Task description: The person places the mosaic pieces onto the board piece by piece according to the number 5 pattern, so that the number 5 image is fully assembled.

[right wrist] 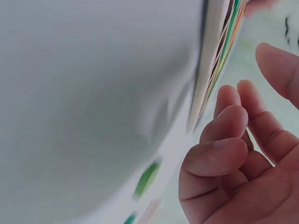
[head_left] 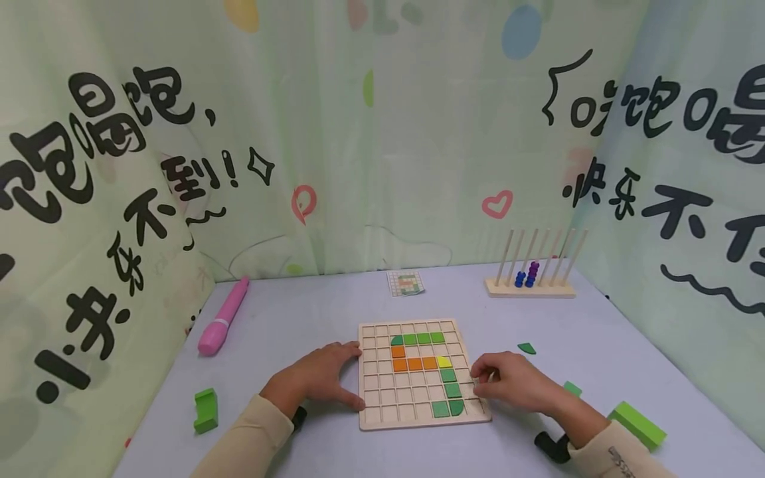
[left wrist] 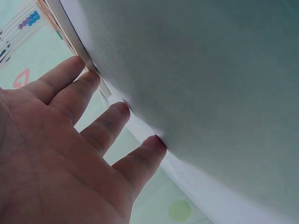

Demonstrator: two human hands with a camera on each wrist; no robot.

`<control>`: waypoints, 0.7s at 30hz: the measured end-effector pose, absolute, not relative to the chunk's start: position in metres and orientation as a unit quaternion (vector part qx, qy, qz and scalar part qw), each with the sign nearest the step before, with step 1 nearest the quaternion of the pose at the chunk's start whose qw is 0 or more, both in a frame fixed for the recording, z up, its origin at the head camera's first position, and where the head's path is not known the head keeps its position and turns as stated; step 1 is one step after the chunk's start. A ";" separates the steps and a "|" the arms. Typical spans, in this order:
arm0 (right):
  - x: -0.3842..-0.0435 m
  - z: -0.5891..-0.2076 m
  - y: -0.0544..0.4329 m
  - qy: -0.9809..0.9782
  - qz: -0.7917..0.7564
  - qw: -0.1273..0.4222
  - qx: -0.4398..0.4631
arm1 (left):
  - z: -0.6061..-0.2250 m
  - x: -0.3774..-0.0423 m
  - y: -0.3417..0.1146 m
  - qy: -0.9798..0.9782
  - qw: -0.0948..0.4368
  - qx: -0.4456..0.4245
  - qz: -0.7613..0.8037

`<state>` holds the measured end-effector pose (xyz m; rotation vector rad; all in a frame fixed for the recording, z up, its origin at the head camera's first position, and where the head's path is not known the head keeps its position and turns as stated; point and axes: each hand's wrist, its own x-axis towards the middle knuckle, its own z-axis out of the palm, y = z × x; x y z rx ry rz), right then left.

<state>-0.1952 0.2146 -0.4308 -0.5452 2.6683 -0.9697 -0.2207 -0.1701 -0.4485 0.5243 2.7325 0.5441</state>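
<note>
A wooden grid board (head_left: 388, 392) lies on the table in the head view. Coloured tiles on it form a bent line: green tiles (head_left: 424, 338) along the top, orange tiles (head_left: 415, 364) in the middle, a yellow tile (head_left: 444, 362), then darker green tiles (head_left: 452, 390) downward. My left hand (head_left: 313, 375) is at the board's left side, thumb and fingers spread against its edge. In the left wrist view its straight fingers (left wrist: 105, 128) reach to the board's edge. At the right edge is my right hand (head_left: 514, 382), its fingers (right wrist: 224, 123) loosely curled with nothing between them.
A small pattern card (head_left: 406, 283) lies behind the board, with a bead abacus (head_left: 532, 289) back right. A loose dark green tile (head_left: 526, 348) and a long green block (head_left: 637, 425) are right. Left are a pink club-shaped thing (head_left: 224, 318) and a green block (head_left: 206, 411).
</note>
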 end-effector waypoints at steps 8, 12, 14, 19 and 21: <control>-0.202 -0.423 0.282 0.952 -0.279 0.100 -0.078 | -0.446 -0.219 -0.169 0.953 0.155 0.181 0.189; -0.203 -0.424 0.313 0.964 -0.237 0.103 -0.058 | -0.446 -0.219 -0.168 0.953 0.154 0.182 0.186; -0.202 -0.426 0.326 0.969 -0.219 0.101 -0.055 | -0.447 -0.219 -0.168 0.954 0.154 0.181 0.183; -0.197 -0.432 0.345 0.977 -0.182 0.092 -0.067 | -0.448 -0.221 -0.169 0.954 0.156 0.178 0.183; -0.196 -0.434 0.347 0.978 -0.174 0.092 -0.071 | -0.449 -0.222 -0.169 0.954 0.156 0.179 0.184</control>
